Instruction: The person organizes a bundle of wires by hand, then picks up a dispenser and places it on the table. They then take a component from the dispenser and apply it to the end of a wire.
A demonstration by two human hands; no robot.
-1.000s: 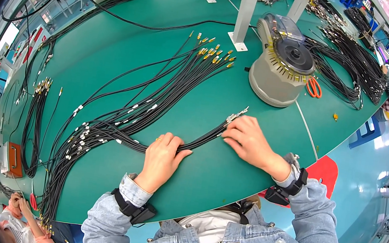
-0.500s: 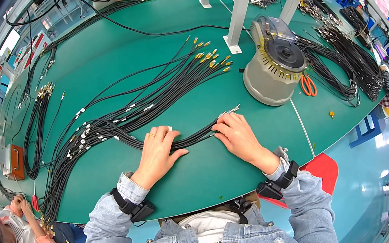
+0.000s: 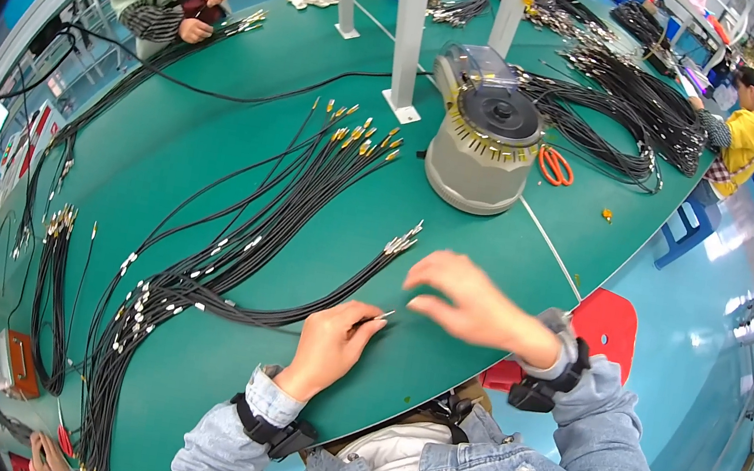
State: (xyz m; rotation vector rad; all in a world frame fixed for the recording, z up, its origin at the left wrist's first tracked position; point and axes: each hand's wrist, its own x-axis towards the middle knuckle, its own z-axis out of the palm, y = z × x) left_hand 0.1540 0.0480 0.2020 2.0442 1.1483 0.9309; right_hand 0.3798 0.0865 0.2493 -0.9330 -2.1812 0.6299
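Observation:
My left hand [image 3: 330, 350] is closed in a pinch at the near side of the bundle, with the slim metal tip of one black cable [image 3: 386, 315] sticking out past the fingertips. Just right of that tip hovers my right hand [image 3: 464, 302], slightly blurred, its fingers apart and nothing seen in them. Beyond both hands, the bundle of black cables [image 3: 329, 299] curves across the green table and ends in silver connectors [image 3: 408, 238]. A second branch of black cables [image 3: 288, 178] fans away toward the far side, ending in yellow-gold tips [image 3: 362, 139]. White sleeves [image 3: 137, 305] dot the cables.
A grey round tape dispenser [image 3: 481, 158] stands beyond my right hand, with orange-handled scissors [image 3: 556, 166] beside it. Metal posts [image 3: 408, 45] rise from the green table [image 3: 452, 383]. More cable coils [image 3: 649, 110] lie at far right. Other people work around the table.
My right hand has left the silver connector ends and come back toward my left hand. The left hand, earlier laid on the bundle, now pinches a single cable end. The view has shifted.

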